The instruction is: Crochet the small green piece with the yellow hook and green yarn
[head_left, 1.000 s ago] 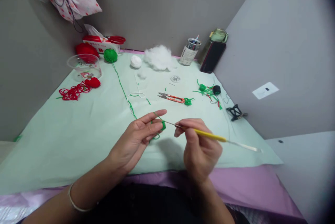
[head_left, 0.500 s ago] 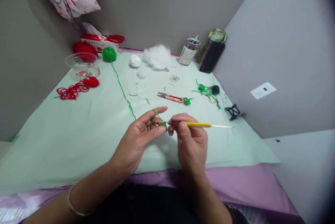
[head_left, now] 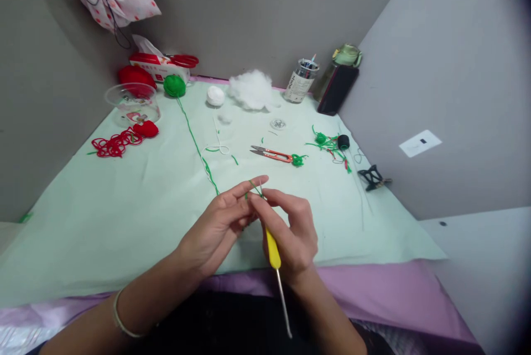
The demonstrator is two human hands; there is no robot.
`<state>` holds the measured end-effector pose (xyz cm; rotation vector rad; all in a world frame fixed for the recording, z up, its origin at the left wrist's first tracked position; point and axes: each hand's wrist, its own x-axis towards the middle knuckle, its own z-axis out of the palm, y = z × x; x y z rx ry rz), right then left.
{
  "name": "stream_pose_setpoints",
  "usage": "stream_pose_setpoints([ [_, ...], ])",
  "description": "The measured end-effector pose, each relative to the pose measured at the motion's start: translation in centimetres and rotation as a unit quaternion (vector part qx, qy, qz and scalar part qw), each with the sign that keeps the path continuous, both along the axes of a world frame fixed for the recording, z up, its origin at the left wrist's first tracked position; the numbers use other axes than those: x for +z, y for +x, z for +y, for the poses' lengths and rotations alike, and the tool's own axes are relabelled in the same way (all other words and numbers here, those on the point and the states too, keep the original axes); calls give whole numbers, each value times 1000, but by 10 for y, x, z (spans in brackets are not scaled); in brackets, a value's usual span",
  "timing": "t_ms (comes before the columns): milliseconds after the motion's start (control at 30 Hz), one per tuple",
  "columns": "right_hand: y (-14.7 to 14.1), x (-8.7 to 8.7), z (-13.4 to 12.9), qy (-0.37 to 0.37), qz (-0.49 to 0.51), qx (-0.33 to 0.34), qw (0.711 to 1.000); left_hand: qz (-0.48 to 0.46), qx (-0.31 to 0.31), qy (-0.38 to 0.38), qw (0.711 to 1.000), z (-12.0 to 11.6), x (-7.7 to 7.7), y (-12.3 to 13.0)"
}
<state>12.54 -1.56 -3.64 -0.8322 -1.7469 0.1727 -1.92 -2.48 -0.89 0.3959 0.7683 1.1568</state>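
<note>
My left hand (head_left: 222, 219) grips green yarn (head_left: 256, 189), which runs over the raised index finger. Closed around a crochet hook (head_left: 272, 250) with a yellow handle, my right hand (head_left: 292, 228) is close against the left fingertips. The handle points down toward me, with its long metal end over my lap. At the yarn the hook's other tip sticks up beside the left index finger. The small loop of green work is mostly hidden between the fingers. A green strand leads from a green yarn ball (head_left: 175, 85) at the back toward my left hand.
Thread snips (head_left: 274, 154) lie just beyond my hands. Farther off are a white yarn ball (head_left: 215, 96), fluffy stuffing (head_left: 252, 90), red yarn (head_left: 112, 144) and a clear tub (head_left: 136, 111). Rightward stand a pen jar (head_left: 301, 83), a phone (head_left: 338, 89) and green yarn scraps (head_left: 327, 142).
My right hand has turned the hook from lying sideways to pointing down toward me. Its fingers have moved left, up against the left fingertips.
</note>
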Motion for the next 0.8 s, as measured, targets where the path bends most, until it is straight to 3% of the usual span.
stream_pose_setpoints([
  [100,7,4,2,-65,81,40,994,-22,-31,-8,999,1,-2,-6],
  [200,14,13,8,-167,270,69,946,1,-27,4,1000,2,-1,-13],
  [267,15,17,10,-201,337,86,916,33,-11,17,999,2,2,-14],
  [400,11,15,6,-238,295,132,916,97,-6,31,995,1,7,-9],
  [533,9,12,0,-211,257,111,937,117,11,53,992,1,8,-4],
  [800,10,13,0,-181,250,99,946,152,36,69,985,-1,4,-5],
])
